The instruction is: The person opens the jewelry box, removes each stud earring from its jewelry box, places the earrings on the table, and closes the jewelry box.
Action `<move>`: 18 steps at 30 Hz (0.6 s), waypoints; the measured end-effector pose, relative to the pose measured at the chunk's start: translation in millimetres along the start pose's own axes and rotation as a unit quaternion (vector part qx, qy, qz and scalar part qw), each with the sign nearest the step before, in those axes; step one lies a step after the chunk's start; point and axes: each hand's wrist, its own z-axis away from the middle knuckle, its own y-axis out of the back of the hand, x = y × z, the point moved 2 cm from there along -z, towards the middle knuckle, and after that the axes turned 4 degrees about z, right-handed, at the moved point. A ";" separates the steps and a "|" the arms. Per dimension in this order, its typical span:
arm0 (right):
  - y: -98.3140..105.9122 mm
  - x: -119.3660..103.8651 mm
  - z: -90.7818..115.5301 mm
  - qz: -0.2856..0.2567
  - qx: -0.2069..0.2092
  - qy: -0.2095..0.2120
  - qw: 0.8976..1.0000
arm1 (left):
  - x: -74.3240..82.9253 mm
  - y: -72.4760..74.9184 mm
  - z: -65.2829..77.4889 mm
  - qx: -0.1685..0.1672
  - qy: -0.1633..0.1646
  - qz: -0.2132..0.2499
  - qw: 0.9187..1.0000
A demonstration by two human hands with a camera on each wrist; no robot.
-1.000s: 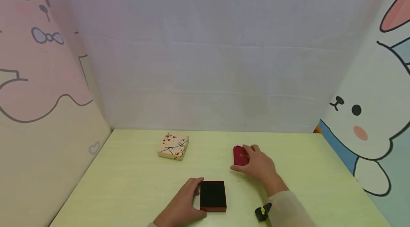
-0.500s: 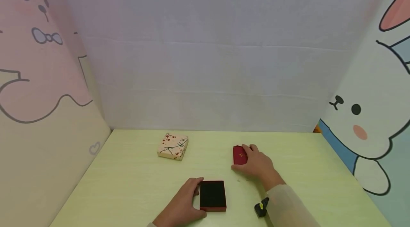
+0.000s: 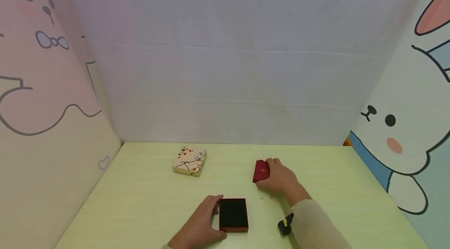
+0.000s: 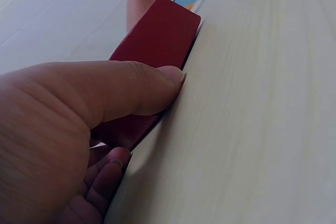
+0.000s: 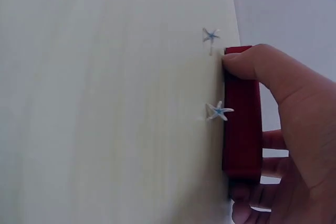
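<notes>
My left hand grips a red box with a black top face by its left side, thumb at the near edge and fingers at the far one. In the left wrist view, the thumb presses the box's red side wall. Farther right, my right hand holds a red box lid bearing a small gold mark, its right part hidden by the fingers. Right beside that lid, two small starfish-shaped earrings, one nearer and one farther, lie on the table in the right wrist view.
A cream box with a floral print stands at the back left of the pale table. A small black device with a yellow patch sits against the right sleeve. White cloth and printed panels enclose the table.
My right hand has drawn slightly left and turned the red lid, which now slants in the head view. The left hand and its box have stayed in place.
</notes>
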 end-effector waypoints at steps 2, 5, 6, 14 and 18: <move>0.9 0.9 -0.8 -0.003 -0.006 0.003 1.000 | -0.5 -0.2 -0.1 0.000 0.001 -0.002 1.000; 3.1 2.5 -1.5 -0.008 -0.012 0.007 1.000 | -1.0 -0.4 -0.3 0.001 -0.001 -0.006 1.000; 3.5 3.2 -2.0 -0.007 -0.014 0.010 1.000 | -0.8 -0.2 -0.3 0.001 -0.001 -0.005 1.000; 6.5 6.7 -1.5 -0.019 -0.013 0.027 0.999 | 1.0 0.5 0.5 -0.003 0.010 0.003 1.000; 6.0 10.1 0.3 -0.035 -0.010 0.022 0.999 | 2.2 0.6 1.2 -0.005 0.011 0.004 1.000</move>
